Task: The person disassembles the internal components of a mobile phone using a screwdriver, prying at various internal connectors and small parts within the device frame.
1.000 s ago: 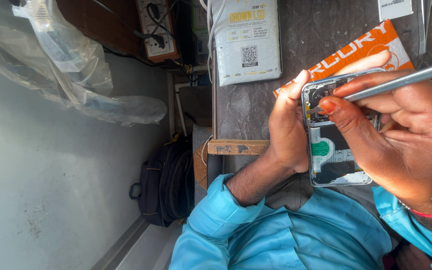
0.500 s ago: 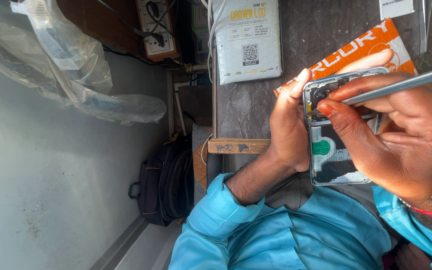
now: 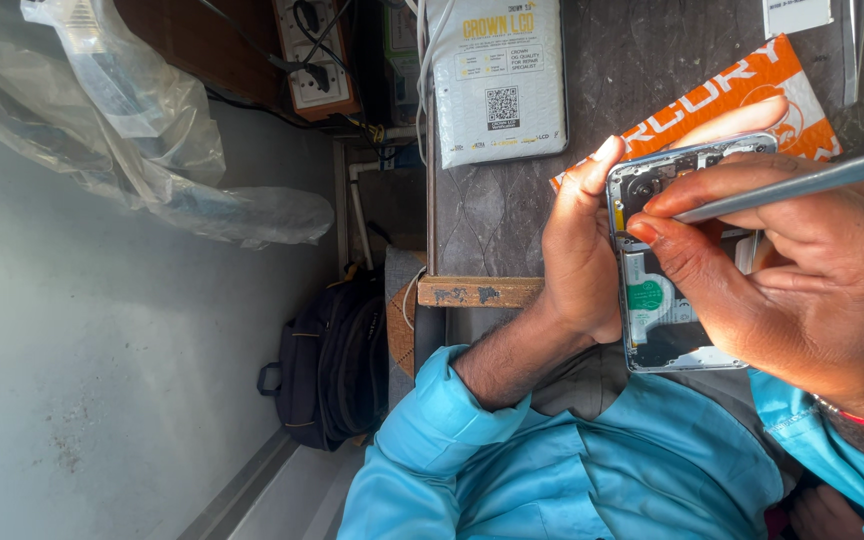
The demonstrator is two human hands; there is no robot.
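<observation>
Back cover already off slim grey opened smartphone (image 3: 667, 300), gripped by left hand (image 3: 577, 250); right hand (image 3: 802, 280) fingers (image 3: 697, 190) pinching thin grey metal tool (image 3: 802, 182) at top internals, still undone

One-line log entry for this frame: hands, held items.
left hand: grips opened phone | right hand: holds grey tool, tip at phone's camera end | dark table beneath

Bright daylight strikes the left hand (image 3: 582, 250) and desk edge (image 3: 479, 292); shadows stay soft, the frame sharp, the wall (image 3: 102, 350) evenly lit.
</observation>
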